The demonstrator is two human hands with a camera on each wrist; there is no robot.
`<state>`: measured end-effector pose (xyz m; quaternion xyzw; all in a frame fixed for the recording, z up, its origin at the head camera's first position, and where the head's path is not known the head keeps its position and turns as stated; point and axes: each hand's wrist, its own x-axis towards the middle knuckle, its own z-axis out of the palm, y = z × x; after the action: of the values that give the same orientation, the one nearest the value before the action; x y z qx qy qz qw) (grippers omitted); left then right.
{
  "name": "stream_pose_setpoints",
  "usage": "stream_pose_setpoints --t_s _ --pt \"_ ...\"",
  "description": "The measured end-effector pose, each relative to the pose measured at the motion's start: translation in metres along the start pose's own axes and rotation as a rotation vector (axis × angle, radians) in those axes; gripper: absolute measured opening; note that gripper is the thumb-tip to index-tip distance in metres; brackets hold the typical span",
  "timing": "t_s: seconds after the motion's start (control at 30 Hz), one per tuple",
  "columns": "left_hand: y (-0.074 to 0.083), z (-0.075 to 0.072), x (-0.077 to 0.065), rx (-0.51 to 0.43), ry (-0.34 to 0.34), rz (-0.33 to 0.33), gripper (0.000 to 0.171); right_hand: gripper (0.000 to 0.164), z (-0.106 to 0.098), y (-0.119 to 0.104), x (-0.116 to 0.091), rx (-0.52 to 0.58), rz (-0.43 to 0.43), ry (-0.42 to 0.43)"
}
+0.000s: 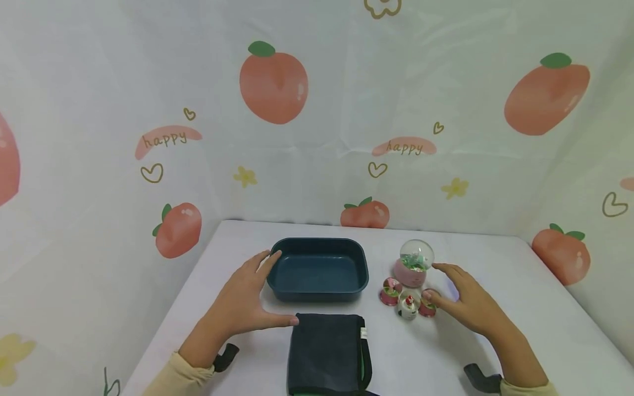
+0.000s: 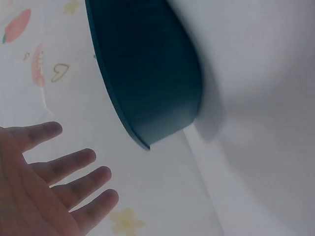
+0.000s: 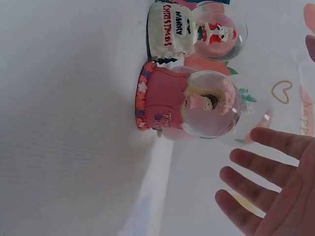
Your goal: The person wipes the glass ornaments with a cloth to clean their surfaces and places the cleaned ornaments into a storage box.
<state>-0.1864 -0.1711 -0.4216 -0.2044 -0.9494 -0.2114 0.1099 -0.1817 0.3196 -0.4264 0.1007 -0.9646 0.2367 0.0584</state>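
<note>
My left hand (image 1: 242, 301) is spread with thumb and fingers apart, by the left side of a dark teal rectangular tray (image 1: 318, 297). Its thumb tip is at the corner of a folded dark fabric item (image 1: 324, 352) with a white tag; whether they touch, I cannot tell. On the right, my right hand (image 1: 469, 303) spreads beside a cluster of snow globes. The large snow globe (image 1: 410, 273) has a pink base. In front of it sit a pink small globe (image 1: 390, 292), a white "Merry Christmas" globe (image 3: 171, 32) and a reddish-pink globe (image 3: 165, 96). Neither hand holds anything.
Everything stands on a white table (image 1: 267, 357). Behind and beside it hangs a pale curtain (image 1: 317, 165) printed with peaches, hearts and "happy". A black curved piece (image 1: 226, 357) shows by the left wrist, and another black piece (image 1: 481, 379) by the right wrist.
</note>
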Motion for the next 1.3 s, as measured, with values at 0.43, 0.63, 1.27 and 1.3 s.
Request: stream_pose_setpoints --t_s 0.43,0.63,1.27,1.3 --pt "0.013 0.01 -0.004 -0.008 -0.016 0.053 0.138 0.07 0.009 0.007 -0.001 0.139 -0.04 0.03" --pt "0.02 0.01 -0.007 -0.024 -0.018 0.086 0.137 0.07 0.012 0.011 -0.001 0.131 -0.073 0.054" --pt "0.037 0.015 -0.013 -0.006 -0.049 0.138 0.136 0.07 0.018 0.015 0.0 0.14 -0.085 0.062" --pt "0.038 0.015 -0.013 -0.004 -0.051 0.141 0.136 0.07 0.018 0.015 0.001 0.142 -0.086 0.062"
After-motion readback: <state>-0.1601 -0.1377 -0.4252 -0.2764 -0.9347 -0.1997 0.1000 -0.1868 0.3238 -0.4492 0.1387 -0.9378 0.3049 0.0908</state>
